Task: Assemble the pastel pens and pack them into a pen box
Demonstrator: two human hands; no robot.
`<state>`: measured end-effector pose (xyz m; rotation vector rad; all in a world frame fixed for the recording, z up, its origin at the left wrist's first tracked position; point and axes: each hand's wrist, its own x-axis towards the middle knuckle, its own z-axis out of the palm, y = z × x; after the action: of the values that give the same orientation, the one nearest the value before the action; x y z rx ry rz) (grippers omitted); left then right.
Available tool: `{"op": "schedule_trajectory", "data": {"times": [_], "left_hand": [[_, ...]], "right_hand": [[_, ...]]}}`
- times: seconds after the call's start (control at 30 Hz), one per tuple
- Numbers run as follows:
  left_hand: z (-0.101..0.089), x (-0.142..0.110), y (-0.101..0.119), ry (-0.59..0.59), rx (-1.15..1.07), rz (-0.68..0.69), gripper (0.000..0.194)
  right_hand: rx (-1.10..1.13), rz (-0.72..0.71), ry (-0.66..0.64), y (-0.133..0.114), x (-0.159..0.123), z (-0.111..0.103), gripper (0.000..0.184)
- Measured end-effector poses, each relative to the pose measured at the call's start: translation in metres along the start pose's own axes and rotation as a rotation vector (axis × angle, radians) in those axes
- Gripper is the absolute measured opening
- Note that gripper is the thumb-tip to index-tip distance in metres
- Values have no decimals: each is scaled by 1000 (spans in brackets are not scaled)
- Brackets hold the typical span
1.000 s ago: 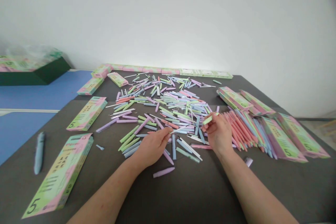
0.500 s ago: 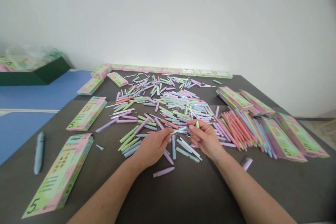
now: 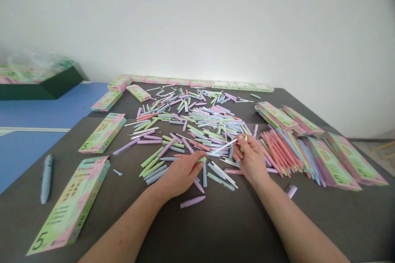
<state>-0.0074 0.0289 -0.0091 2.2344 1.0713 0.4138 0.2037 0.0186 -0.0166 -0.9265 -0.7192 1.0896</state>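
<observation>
"One question: what's the right hand [image 3: 251, 160] holding?"

"A white pen [image 3: 224, 146], pinched in its fingers just over the heap of pens [image 3: 188, 125]."

"And the left hand [image 3: 180, 174]?"

"Curled over a green pen [image 3: 202, 159] at the heap's near edge, above the dark table [image 3: 216, 230]. Can't tell if it's gripping."

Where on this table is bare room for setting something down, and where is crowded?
The widest free patch is the dark grey table top between your left forearm and right forearm, below the lilac pen barrel. Another lies right of the right forearm, near the front edge. The pastel pen-part heap and the pink and blue pen rows are crowded.
</observation>
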Motion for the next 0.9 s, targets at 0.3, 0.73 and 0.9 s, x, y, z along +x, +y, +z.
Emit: {"op": "schedule_trajectory", "data": {"times": [0.3, 0.73, 0.9], "left_hand": [[4, 0, -3, 34, -198, 13, 15], [6, 2, 2, 52, -336, 15, 11], [6, 2, -2, 16, -734, 21, 33]], "right_hand": [[-73, 313, -199, 1, -9, 5, 24], [-228, 439, -466, 19, -24, 12, 27], [-88, 446, -315, 12, -16, 10, 25]]}}
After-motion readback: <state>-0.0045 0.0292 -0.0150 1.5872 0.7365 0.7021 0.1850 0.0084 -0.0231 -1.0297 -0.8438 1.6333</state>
